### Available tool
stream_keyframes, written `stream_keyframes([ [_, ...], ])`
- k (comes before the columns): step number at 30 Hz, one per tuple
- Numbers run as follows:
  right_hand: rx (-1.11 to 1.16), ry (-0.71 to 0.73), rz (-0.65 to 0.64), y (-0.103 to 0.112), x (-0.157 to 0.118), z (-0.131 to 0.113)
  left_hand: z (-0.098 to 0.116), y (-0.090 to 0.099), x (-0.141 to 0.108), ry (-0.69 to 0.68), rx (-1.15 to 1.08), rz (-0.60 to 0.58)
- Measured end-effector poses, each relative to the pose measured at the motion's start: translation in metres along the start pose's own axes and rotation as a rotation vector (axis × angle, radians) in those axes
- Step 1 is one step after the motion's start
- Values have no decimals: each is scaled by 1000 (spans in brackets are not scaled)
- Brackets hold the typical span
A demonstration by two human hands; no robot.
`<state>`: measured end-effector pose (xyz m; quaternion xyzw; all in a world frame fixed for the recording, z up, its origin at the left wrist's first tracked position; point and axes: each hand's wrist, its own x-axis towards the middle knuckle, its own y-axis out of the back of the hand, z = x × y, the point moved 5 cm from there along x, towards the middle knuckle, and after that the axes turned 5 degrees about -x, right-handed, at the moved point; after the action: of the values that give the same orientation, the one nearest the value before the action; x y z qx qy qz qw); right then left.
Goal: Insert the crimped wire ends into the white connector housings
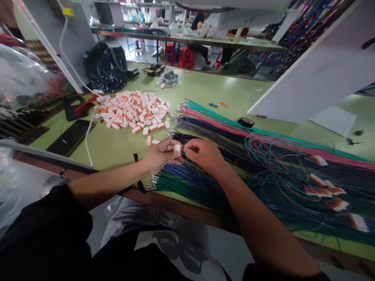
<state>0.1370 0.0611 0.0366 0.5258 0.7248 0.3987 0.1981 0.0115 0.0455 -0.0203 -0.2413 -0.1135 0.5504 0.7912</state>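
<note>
My left hand (161, 156) holds a small white and orange connector (177, 148) between thumb and fingers. Just right of it, my right hand (202, 154) is pinched, its fingertips close to the connector; a thin dark wire seems to run down from them. Behind my left hand lies a heap of white and orange connectors (134, 110). Bundles of wires stretch to the right: green (181, 187), blue (187, 173), pink (211, 121) and teal (216, 111). Several connectors with wires attached (325, 187) rest on the bundles at the right.
A dark phone-like slab (70, 136) and red-handled tool (84, 106) lie at the left, with a dark patterned bag (105, 66) behind. Black tape (245, 122) sits beyond the wires. A pale panel (316, 66) slants at the right. A person (199, 23) sits at a far table.
</note>
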Motion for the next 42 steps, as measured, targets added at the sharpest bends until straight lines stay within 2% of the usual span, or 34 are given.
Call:
stream_keyframes([
  [4,-26,23,24,-6,-1,-3,1,0,-1,-12,28,2],
  [6,-26,52,-37,-4,-1,-4,2,0,-1,8,45,-2],
  [8,-18,79,-158,5,0,-1,3,-2,-1,41,52,-24],
  [10,-48,53,-189,27,7,12,4,-5,-1,68,45,-61],
  [13,-322,-152,87,73,29,47,4,-7,0,90,29,-95],
  [15,-575,-323,160,88,46,72,2,-8,1,106,24,-102],
  [17,-722,-431,89,86,61,94,-1,-7,2,119,22,-109],
  [20,-779,-459,-15,71,77,113,-2,-5,3,130,19,-114],
  [23,-787,-465,-37,64,83,121,-2,-3,2,135,20,-97],
  [27,-782,-464,-16,74,85,124,-2,-2,2,156,13,-86],
  [30,-772,-507,73,90,83,126,-3,-2,3,167,-5,-86],
  [34,-617,-653,376,109,72,126,-4,0,7,165,-28,-78],
  [35,-577,-633,381,108,71,123,-5,1,8,163,-32,-75],
  [36,-554,-574,332,103,72,118,-6,2,10,160,-36,-74],
  [39,-527,-312,93,81,77,97,-7,4,13,152,-44,-78],
  [42,-467,-122,39,69,74,74,-6,5,14,123,-61,-67],
])
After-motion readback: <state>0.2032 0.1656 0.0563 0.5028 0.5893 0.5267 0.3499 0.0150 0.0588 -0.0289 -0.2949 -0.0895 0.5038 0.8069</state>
